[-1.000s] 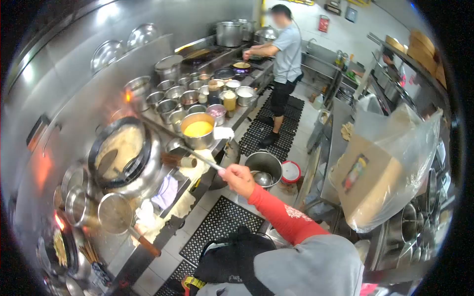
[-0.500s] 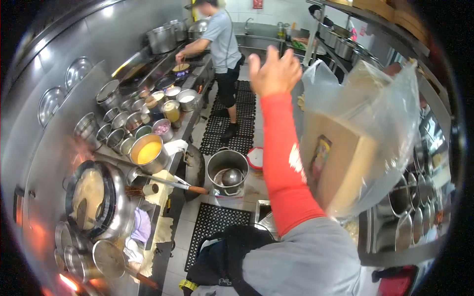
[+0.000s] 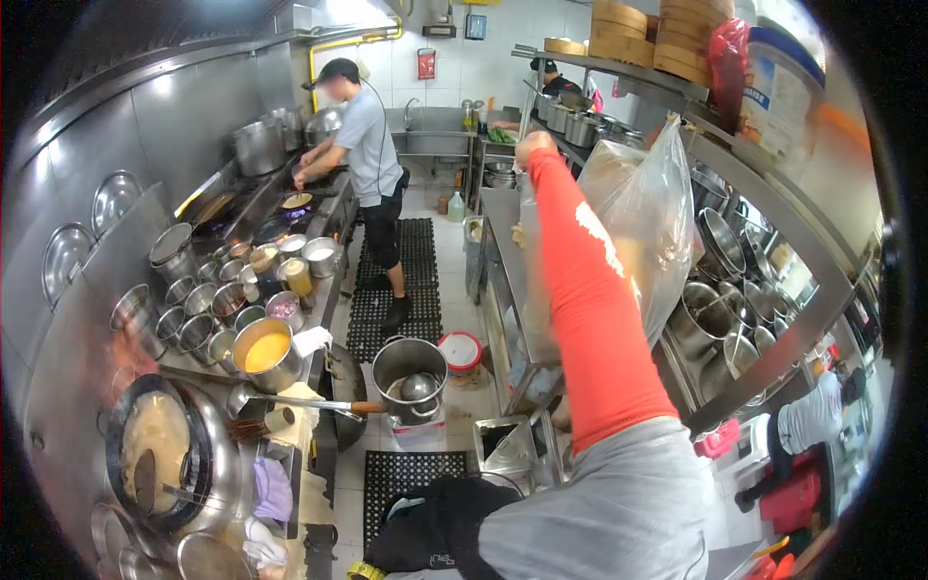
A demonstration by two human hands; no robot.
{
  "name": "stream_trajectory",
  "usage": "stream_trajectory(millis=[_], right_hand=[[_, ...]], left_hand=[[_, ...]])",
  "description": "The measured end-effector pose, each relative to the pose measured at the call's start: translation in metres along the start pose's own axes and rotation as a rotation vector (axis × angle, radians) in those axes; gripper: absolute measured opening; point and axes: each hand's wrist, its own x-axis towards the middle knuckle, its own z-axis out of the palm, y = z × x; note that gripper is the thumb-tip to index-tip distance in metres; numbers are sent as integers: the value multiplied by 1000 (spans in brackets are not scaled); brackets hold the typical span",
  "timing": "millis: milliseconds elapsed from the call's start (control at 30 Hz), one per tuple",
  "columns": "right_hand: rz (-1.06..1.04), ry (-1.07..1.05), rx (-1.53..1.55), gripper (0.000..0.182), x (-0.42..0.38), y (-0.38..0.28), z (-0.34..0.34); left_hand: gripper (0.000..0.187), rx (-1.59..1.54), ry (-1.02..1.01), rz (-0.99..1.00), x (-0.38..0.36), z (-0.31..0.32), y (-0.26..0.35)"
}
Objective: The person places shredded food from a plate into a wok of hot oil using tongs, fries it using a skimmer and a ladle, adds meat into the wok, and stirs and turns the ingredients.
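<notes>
One clear, shiny, crinkly bag (image 3: pixel 659 224) is near the right hand (image 3: pixel 536 148); I cannot tell if the hand grips anything.

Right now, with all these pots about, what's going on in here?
The camera wearer's right hand is stretched out near a clear plastic bag; I can't tell whether its grip holds anything. The left hand is out of view. A wooden-handled ladle lies untouched near the wok of pale liquid. Farther off, a co-worker works near a blue flame.
</notes>
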Motion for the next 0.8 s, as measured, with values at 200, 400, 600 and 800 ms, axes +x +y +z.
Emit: stream_trajectory(millis=[200, 400, 600, 800], right_hand=[[-465, -447, -447, 11, 29, 7, -131], [-14, -338, 325, 5, 11, 29, -250], [73, -347, 512, 11, -9, 41, -316], [-12, -14, 124, 9, 3, 61, -322]], left_hand=[[21, 42, -43, 34, 7, -1, -10], [21, 64, -72, 41, 15, 2, -23], [21, 76, -89, 36, 17, 6, -28], [20, 82, -99, 24, 16, 8, -34]])
